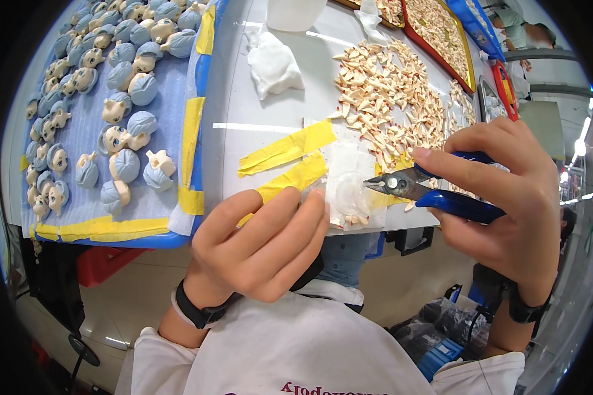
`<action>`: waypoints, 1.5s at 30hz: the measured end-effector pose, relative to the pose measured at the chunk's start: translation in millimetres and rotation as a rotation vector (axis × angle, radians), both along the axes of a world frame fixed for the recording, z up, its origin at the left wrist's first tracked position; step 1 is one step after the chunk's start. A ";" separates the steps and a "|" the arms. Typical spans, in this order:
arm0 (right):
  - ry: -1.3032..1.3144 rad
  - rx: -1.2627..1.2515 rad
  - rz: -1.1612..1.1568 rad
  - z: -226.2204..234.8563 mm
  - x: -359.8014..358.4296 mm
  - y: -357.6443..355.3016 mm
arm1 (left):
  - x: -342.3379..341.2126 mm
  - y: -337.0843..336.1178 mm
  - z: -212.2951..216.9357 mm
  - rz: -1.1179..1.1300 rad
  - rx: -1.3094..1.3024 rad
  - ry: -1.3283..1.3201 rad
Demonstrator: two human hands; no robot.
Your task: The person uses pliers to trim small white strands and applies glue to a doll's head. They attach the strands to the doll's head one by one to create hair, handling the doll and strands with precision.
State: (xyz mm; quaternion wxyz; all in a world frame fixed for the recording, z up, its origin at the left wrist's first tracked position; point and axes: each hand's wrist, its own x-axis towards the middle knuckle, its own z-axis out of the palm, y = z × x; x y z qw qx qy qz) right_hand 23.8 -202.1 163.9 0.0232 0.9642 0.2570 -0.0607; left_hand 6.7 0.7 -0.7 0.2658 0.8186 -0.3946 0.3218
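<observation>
My right hand (501, 178) grips a pair of side cutters (464, 205) with blue handles, its dark jaws pointing left and slightly parted. Close to the front edge of the table, my left hand (263, 243) is closed, the fingertips pressed together; whatever they hold, if anything, is hidden. Between the two hands lies a clear, roundish piece (349, 196) on a white patch, with a few small parts at its near edge. Beyond the cutters spreads a pile of small cream-coloured plastic parts (392, 99) with red tips. Yellow tape strips (286, 148) are stuck down beside my left hand.
To the left, a blue tray (158, 241) edged with yellow tape holds many doll heads (141, 131) with light-blue hair. A crumpled white cloth (273, 64) and a translucent tub (295, 14) stand farther back. A red-rimmed tray (435, 56) of cream parts is at the far right.
</observation>
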 end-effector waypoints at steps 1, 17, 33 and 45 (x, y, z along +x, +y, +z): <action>-0.020 -0.023 -0.001 2.6 -2.3 1.3 | 0.6 -1.3 0.7 -0.011 -0.011 -0.003; -0.024 -0.001 0.037 -0.3 3.6 5.0 | 1.0 -2.1 -2.4 -0.004 -0.033 -0.011; -0.080 -0.047 -0.121 21.2 -19.8 -7.6 | 1.3 -0.2 -3.2 -0.027 -0.021 -0.044; -0.138 0.116 -0.189 3.9 -41.8 -31.0 | 15.8 4.7 51.6 0.075 -0.117 0.442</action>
